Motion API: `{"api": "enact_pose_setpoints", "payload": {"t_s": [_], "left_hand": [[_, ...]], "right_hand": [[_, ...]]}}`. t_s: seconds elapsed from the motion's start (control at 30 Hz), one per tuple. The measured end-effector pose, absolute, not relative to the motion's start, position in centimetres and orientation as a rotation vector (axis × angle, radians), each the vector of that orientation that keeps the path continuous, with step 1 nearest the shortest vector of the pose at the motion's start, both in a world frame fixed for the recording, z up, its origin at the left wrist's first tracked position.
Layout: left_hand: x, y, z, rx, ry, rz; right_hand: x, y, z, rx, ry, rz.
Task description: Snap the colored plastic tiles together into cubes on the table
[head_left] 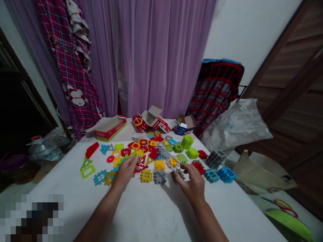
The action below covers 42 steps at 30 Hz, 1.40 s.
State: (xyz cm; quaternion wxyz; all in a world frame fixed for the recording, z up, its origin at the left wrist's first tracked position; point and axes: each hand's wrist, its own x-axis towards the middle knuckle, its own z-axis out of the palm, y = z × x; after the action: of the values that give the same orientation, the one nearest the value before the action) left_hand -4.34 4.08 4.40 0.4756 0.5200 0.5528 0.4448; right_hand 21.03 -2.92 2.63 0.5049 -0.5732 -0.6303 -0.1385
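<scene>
My left hand [126, 170] hovers over the left middle of the pile, fingers loosely stretched and apart, close to a red triangular lattice piece [141, 165]. On the right, my right hand [193, 183] has thumb and fingers around the edge of a light grey interlocking tile with a yellow-orange centre [173, 163]. Just left of that tile lies a yellow-orange block [159, 165]. Nearer to me are a yellow window tile [146, 176] and a grey tile [159, 177]. A dark grey tile [178, 174] is partly hidden under my right hand.
Grouped tiles stand at right: a dark grey stack [215, 159], a blue stack [227, 174] and a lime stack [187, 142]. An open red box [111, 129] and more opened cartons [153, 119] line the back of the white table [151, 215]. A plastic bag [234, 124] hangs beyond the right edge.
</scene>
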Motion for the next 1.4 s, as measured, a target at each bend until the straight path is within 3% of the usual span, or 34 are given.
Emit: {"api": "enact_pose_setpoints", "payload": {"t_s": [0.17,0.43,1.4], "left_hand": [[-6.9,5.4,2.1,1.729,1.835,1.276],[-8.1,6.2,-0.3,2.126,1.905,1.364],[-8.4,6.6,-1.3,2.252,1.944,1.383]], "right_hand": [[29.2,-3.0,3.8,-1.605,-1.285,-0.431],[39.0,-1.7,5.0,-1.965,-0.977,-0.430],[41.2,-1.1,4.1,-2.245,-0.999,-0.303]]}}
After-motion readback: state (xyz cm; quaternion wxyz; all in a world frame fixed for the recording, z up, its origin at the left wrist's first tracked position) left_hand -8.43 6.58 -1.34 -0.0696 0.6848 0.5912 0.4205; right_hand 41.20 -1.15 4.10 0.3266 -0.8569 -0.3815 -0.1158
